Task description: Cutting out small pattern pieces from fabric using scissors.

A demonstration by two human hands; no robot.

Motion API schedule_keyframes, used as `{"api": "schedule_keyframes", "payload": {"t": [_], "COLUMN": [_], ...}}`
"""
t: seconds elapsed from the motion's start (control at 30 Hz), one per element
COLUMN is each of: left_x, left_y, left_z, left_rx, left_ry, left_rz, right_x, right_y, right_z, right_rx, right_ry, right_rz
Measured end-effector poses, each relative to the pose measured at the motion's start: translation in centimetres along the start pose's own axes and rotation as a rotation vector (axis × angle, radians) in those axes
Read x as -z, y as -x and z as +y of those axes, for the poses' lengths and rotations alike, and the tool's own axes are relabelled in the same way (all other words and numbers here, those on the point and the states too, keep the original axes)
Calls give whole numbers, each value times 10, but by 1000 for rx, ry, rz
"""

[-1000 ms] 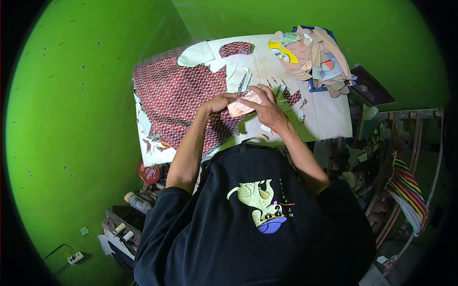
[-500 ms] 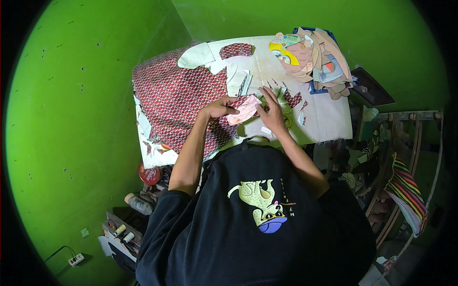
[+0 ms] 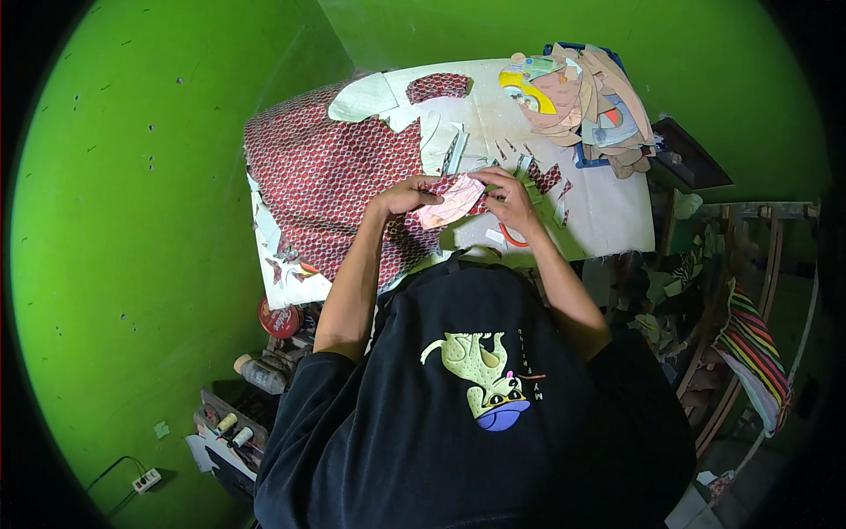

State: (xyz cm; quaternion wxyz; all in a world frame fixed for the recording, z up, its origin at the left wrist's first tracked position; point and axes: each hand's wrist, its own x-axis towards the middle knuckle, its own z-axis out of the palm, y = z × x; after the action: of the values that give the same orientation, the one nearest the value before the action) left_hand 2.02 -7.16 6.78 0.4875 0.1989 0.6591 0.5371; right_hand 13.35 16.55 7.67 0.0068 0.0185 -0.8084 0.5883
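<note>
Both hands held a pink piece [image 3: 451, 201] just above the table [image 3: 608, 207], near its front edge. The left hand [image 3: 404, 194] pinched its left end, fingers closed on it; the right hand [image 3: 511, 198] gripped the right end the same way. Red patterned cloth [image 3: 322, 189] lay to the left, a stack of cut shapes [image 3: 577, 97] at the far right corner. Handling it well probably meant keeping the piece flat and taut between both grips, edges aligned.
</note>
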Motion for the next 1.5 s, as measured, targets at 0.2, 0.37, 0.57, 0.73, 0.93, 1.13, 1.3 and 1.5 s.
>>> {"api": "schedule_keyframes", "payload": {"t": [0.2, 0.37, 0.57, 0.73, 0.93, 1.13, 1.3, 1.5], "left_x": [9, 13, 19, 9, 10, 11, 8, 0], "left_y": [-8, -9, -17, -16, -17, -18, -11, -9], "left_z": [-13, 2, -15, -7, -13, -22, -6, -4], "left_rx": [79, 77, 121, 83, -52, -116, -93, -79], "left_ry": [-116, -191, -181, -16, -26, 39, 2, -121], "left_rz": [-43, -63, -30, -94, -186, -177, -109, -83], "right_x": [10, 23, 6, -8, -11, -10, -8, -11], "right_y": [-11, -16, -26, -18, -13, -12, -12, -6], "right_z": [-4, 16, 32, 27, 18, 16, 15, -1], "right_rx": [50, 132, -371, -265, -266, -173, -199, -256], "right_ry": [250, 36, -155, 11, -232, -312, -339, -302], "right_rz": [-189, -64, -308, -64, -36, -70, -93, 23]}}
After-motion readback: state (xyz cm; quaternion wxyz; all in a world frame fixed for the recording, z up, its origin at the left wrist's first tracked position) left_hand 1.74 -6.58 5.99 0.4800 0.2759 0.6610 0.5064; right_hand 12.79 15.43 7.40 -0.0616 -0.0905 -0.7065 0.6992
